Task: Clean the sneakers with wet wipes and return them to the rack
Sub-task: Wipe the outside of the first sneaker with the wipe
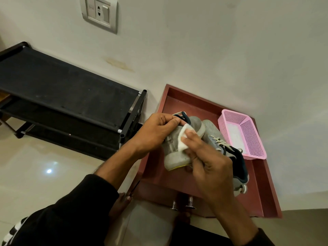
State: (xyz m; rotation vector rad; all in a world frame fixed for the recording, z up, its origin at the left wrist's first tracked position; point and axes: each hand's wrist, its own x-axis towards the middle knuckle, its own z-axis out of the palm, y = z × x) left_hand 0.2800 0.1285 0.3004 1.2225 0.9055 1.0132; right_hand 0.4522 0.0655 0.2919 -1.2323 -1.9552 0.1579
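Observation:
My left hand (156,132) grips a grey sneaker (175,157) by its collar, holding it on its side above the red-brown table top (179,96). My right hand (207,164) presses a white wet wipe (182,139) against the sneaker's side. A second grey sneaker (213,132) with pale laces and a dark lining lies on the table just right of the hands, partly hidden by my right hand. The black shoe rack (62,86) stands to the left, its top shelf bare.
A pink perforated plastic basket (248,132) with something white inside sits at the table's right side, touching the second sneaker. The table stands against a white wall with a switch plate (99,13). Glossy floor tiles lie at lower left. My feet show below the table edge.

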